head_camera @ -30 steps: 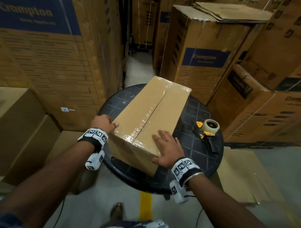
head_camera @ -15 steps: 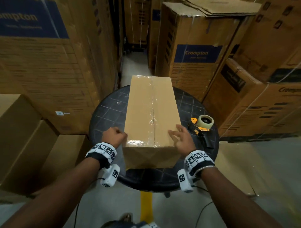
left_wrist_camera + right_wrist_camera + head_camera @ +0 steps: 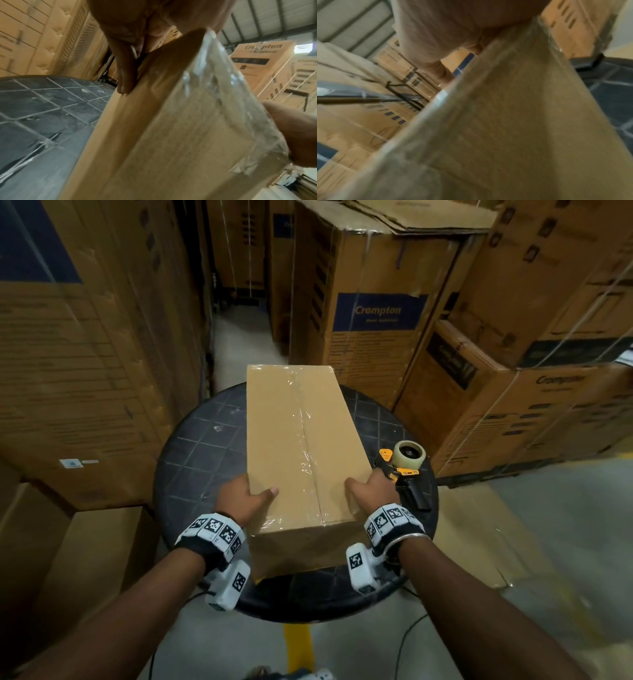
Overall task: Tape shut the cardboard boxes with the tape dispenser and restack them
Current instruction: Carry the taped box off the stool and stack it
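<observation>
A plain cardboard box lies lengthwise on the round black table, with clear tape along its top seam and over the near end. My left hand grips its near left edge, thumb on top. In the left wrist view the fingers lie flat against the box's side. My right hand grips the near right edge the same way, thumb on top, fingers down the side. The yellow and black tape dispenser lies on the table just right of that hand.
Tall printed cartons stand close behind and to the right, and a wall of cartons rises at the left. Plain boxes sit low at the left. Flat cardboard lies on the floor at the right, by a yellow line.
The box has turned from a diagonal lie to pointing straight away from me. My right hand slid off the top to the right edge, and my left thumb now lies on top.
</observation>
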{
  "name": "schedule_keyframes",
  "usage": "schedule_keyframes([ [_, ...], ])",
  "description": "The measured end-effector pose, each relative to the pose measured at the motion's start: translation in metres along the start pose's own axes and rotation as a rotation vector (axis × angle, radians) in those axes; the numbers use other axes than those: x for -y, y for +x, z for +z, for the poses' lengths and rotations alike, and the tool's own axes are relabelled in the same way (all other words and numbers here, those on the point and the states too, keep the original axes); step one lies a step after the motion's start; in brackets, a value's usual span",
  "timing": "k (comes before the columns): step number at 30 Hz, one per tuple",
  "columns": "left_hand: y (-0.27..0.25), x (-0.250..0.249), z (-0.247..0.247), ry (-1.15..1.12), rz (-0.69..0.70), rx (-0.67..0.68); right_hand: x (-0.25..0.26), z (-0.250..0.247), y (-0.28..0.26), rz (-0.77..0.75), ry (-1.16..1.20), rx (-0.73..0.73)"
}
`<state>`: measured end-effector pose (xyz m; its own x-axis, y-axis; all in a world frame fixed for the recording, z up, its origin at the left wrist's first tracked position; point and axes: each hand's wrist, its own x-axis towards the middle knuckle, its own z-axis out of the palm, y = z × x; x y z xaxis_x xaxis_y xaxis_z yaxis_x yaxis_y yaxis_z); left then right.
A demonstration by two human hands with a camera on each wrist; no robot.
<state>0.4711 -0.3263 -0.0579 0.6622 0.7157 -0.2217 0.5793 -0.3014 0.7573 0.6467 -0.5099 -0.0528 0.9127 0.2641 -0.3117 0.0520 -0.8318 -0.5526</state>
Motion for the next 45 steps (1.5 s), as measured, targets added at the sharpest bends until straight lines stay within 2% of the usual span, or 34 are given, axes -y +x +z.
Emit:
schedule_keyframes([
  [4,0.004,-0.016,-0.016,0.048,0.073,-0.017,0.01,-0.018,-0.006,-0.025,-0.006,-0.06],
  [9,0.006,-0.061,-0.029,0.046,0.226,-0.023,0.013,-0.059,-0.015,-0.038,0.078,-0.153],
  [15,0.005,-0.128,0.002,-0.005,0.399,0.078,-0.025,-0.127,-0.014,0.042,0.14,-0.281],
  [19,0.0,-0.174,0.054,-0.011,0.454,0.161,-0.073,-0.175,-0.007,0.108,0.165,-0.376],
  [26,-0.02,-0.256,0.175,-0.031,0.462,0.273,-0.181,-0.262,0.021,0.186,0.191,-0.474],
  [32,-0.045,-0.319,0.272,0.0,0.445,0.323,-0.275,-0.326,0.043,0.273,0.162,-0.473],
  [39,-0.05,-0.356,0.366,0.015,0.403,0.406,-0.359,-0.362,0.081,0.334,0.139,-0.456],
  [45,-0.028,-0.375,0.436,-0.012,0.332,0.455,-0.406,-0.375,0.129,0.386,0.132,-0.422],
])
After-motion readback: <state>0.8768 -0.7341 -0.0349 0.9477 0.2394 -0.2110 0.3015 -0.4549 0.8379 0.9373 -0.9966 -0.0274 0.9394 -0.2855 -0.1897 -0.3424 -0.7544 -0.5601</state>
